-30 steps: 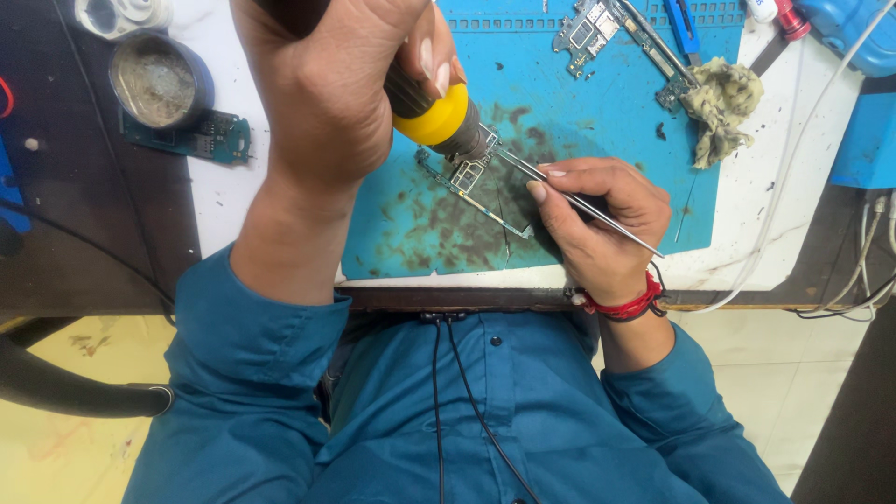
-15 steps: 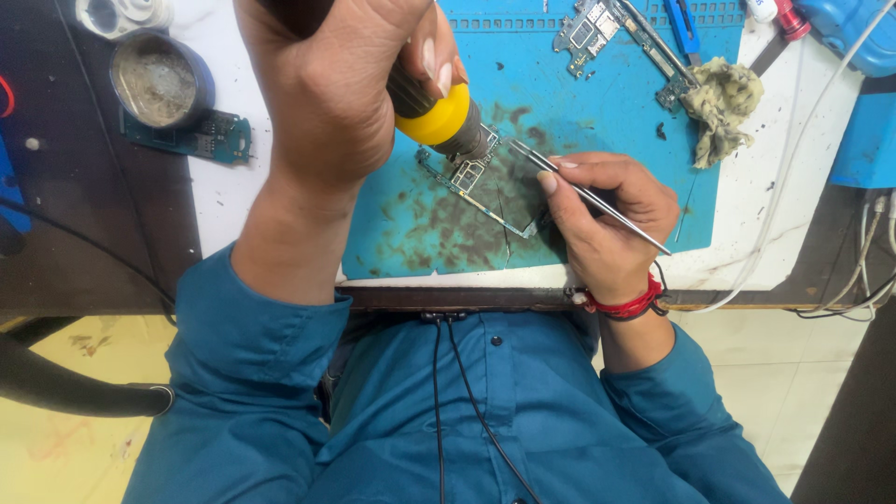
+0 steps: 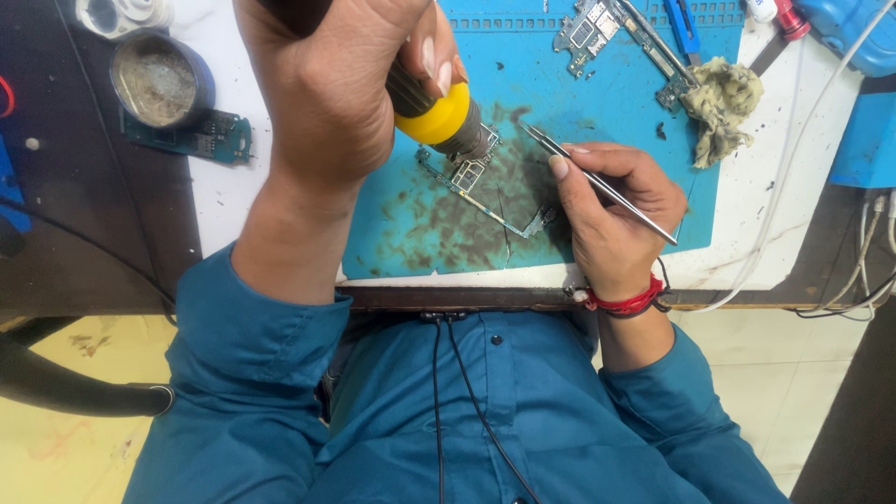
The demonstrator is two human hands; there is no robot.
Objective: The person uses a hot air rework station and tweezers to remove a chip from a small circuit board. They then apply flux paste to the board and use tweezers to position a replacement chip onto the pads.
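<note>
Stained blue work mat [image 3: 597, 93] covers a white bench. At its centre a thin, fragile circuit frame [image 3: 471, 182] lies flat, best held by its edges. The left hand [image 3: 336, 103] is closed around a yellow-collared hot tool [image 3: 439, 112]; the right hand [image 3: 611, 210] pinches tweezers [image 3: 597, 182]. At ten o'clock, a round tin [image 3: 161, 82] holds grey residue.

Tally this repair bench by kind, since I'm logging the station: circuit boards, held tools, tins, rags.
Circuit boards: 3 (thin board on blue mat, grey board at top, green board at left)
Held tools: 2 (yellow-collared black tool in left hand, silver metal tweezers in right hand)
Round metal tin: 1
Yellowish rag: 1
Total: 7
</note>
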